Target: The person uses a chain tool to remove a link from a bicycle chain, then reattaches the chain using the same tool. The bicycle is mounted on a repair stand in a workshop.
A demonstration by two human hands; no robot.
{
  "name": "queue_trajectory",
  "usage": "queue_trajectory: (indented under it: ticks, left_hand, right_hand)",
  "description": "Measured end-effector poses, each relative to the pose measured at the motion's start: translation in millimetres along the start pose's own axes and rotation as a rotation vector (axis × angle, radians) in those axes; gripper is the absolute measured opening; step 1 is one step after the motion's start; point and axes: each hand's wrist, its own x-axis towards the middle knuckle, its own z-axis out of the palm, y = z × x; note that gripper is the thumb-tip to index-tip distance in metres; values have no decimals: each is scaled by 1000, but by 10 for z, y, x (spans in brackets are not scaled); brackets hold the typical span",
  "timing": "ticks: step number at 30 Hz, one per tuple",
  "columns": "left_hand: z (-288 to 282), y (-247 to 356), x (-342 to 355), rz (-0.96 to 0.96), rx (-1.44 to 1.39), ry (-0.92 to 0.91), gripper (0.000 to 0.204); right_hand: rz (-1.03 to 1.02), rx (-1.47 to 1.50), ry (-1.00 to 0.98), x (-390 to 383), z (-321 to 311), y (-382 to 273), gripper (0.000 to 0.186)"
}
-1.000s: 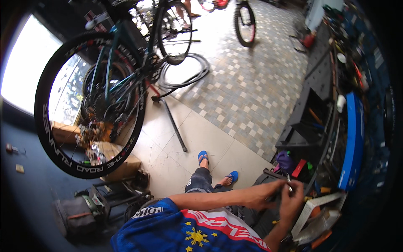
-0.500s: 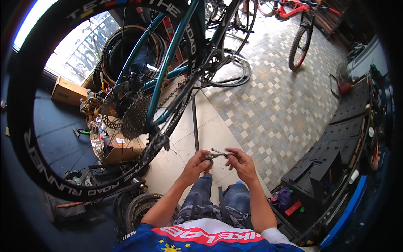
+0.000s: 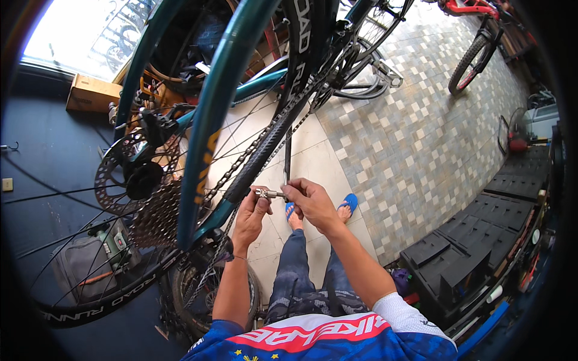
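Silver metal makes up the small tool (image 3: 269, 194) near the centre of the frame, held in the air between both of the person's hands. From where I stand, the left hand (image 3: 248, 221) pinches its left end between thumb and bent fingers, palm side up. The right hand (image 3: 313, 206) comes from the other side, thumb and fingertips closed on the right end; how its hidden lower fingers lie, I can't tell. Just left of the hands, a teal bicycle (image 3: 211, 114) fills the upper left, its chain (image 3: 238, 170) running slantwise down to a broad stack of cogs (image 3: 155, 216), with a brake disc (image 3: 108, 174) beside them. Beyond its wheel, a grey bag (image 3: 81, 265) sits at lower left, and a cardboard box (image 3: 93, 94) rests at upper left. Blue slippers (image 3: 350, 200) show below the hands. Mosaic-patterned floor (image 3: 415, 144) spreads across to a red bicycle (image 3: 472, 8) at upper right, while black cases (image 3: 454, 256) line the lower right.
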Motion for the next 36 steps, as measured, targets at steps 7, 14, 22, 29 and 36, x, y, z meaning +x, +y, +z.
queue_trajectory:
  ticks: [7,14,22,29,36]
  left_hand:
    - [39,-4,106,-40,64,255,28]
    - [-21,83,193,-106,92,156,24]
    - [-1,187,292,-15,116,132,25]
    - [-48,208,306,-80,194,152,26]
    - [-163,221,285,-92,250,162,29]
  right_hand:
    - [-452,-260,-336,-205,-23,-126,34]
    - [-258,-278,-30,-193,23,-62,39]
    - [-169,-364,-100,-131,66,10,43]
    - [-343,-174,-211,-176,58,-12,46]
    - [-210,-233,-45,-37,143,-102,35]
